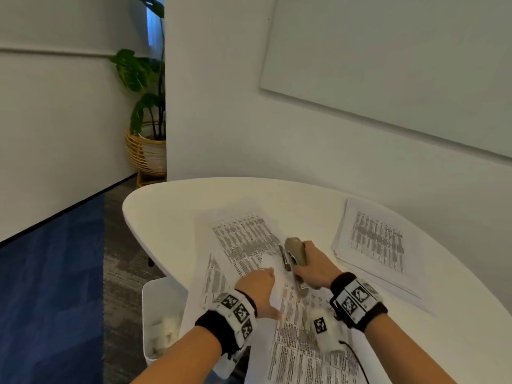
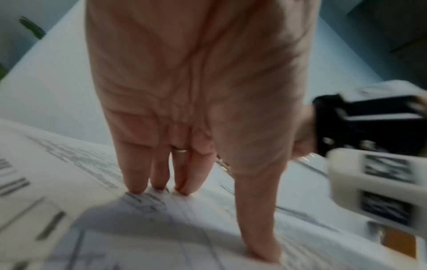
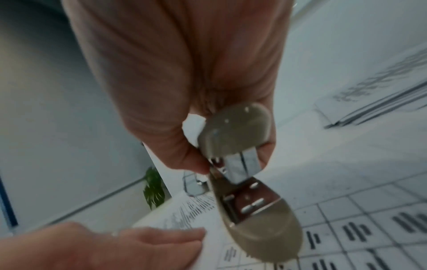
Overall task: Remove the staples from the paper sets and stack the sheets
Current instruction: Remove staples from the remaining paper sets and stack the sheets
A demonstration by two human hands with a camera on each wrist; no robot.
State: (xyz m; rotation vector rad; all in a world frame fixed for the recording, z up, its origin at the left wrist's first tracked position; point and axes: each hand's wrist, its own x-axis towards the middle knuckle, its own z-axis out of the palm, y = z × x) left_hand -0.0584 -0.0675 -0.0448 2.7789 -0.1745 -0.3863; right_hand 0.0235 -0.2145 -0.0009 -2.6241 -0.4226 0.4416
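Metal-and-tan stapler, long axis near to far, sits gripped in the right hand over the printed sheets; left hand presses flat, fingers straight, just left.

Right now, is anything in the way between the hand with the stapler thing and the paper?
Nothing visible blocks it. The right hand grips the stapler just above the printed sheets, and the left hand presses them flat beside it, not under it.
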